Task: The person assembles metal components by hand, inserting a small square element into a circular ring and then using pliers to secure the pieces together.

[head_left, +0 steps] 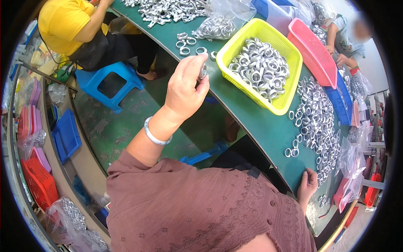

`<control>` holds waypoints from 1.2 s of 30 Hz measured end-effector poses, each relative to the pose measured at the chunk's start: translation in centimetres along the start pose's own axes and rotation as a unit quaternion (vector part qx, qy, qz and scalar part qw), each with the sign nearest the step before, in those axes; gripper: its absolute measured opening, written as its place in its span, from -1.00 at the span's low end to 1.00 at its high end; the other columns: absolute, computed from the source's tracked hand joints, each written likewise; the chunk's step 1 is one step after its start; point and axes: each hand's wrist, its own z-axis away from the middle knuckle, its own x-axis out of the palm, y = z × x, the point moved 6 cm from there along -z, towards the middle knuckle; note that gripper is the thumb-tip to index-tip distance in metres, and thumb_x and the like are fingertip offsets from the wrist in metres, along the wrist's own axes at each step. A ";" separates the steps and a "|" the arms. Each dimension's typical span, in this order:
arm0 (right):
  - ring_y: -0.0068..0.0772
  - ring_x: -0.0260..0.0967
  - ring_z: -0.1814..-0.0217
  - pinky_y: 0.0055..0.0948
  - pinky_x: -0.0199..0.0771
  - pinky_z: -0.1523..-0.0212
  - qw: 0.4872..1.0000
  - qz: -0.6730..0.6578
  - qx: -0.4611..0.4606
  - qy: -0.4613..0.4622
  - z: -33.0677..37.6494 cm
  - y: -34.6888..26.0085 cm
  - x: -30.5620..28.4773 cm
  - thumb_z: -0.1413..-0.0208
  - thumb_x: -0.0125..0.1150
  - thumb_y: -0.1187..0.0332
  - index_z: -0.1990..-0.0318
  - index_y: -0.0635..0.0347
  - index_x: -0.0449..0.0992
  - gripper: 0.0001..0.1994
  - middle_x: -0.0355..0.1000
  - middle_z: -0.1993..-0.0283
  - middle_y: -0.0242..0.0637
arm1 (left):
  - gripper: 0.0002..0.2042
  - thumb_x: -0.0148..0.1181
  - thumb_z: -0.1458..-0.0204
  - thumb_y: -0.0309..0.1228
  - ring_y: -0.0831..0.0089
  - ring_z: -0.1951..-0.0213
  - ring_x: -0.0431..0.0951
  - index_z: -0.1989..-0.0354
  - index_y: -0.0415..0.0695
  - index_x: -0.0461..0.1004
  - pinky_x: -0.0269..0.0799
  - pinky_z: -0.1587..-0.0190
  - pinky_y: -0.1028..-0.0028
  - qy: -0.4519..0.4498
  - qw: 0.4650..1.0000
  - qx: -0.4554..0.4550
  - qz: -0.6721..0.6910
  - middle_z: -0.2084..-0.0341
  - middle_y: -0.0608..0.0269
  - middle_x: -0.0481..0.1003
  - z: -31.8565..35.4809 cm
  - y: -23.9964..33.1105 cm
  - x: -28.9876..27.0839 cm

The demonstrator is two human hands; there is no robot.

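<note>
My left hand [184,86] is raised over the near edge of the green table [252,122] and pinches a small silver metal ring [203,71] between thumb and fingers. A pale bangle sits on that wrist. My right hand [308,187] rests on the table at the lower right, fingers curled, next to a long heap of silver rings [317,122]; I see nothing held in it. A yellow basket [289,54] full of the same rings stands just right of my left hand. Several loose rings [187,42] lie beyond it.
A pink basket [312,52] stands behind the yellow one. A person in yellow sits at the top left by a blue stool [107,84]. Another person's hands work at the far right. Clear bags of rings [218,25] lie on the table. Shelves with red and blue trays line the left.
</note>
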 end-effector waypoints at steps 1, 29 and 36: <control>-0.66 0.19 0.38 -0.69 0.23 0.31 1.000 -0.001 0.001 0.000 0.0 0.0 0.0 -0.03 -0.01 0.56 0.29 0.37 0.39 -0.90 0.28 0.39 -0.40 | -0.57 0.17 0.28 -0.68 0.54 0.52 0.37 0.11 -0.20 0.36 0.36 0.45 0.61 0.000 1.000 0.000 0.000 0.35 0.19 0.38 0.0 -0.1 0.0; -0.67 0.17 0.43 -0.69 0.22 0.35 1.000 0.006 0.006 0.007 0.0 -0.1 0.1 -0.02 0.01 0.54 0.30 0.36 0.40 -0.90 0.28 0.42 -0.41 | -0.64 0.22 0.28 -0.29 0.08 -0.09 0.09 0.21 -0.06 0.47 -0.04 -0.08 0.18 -0.092 0.979 0.010 -0.181 0.00 0.06 0.21 -2.4 -4.5 4.3; -0.65 0.18 0.42 -0.67 0.23 0.35 1.000 0.028 -0.006 0.010 0.0 -0.7 -0.1 -0.02 0.01 0.55 0.31 0.35 0.40 -0.91 0.29 0.42 -0.39 | -0.79 0.17 0.26 -0.41 0.07 -0.09 0.10 0.36 -0.05 0.54 -0.11 -0.09 0.13 -0.206 0.933 -0.019 -0.293 0.04 0.04 0.27 -4.6 -5.3 6.9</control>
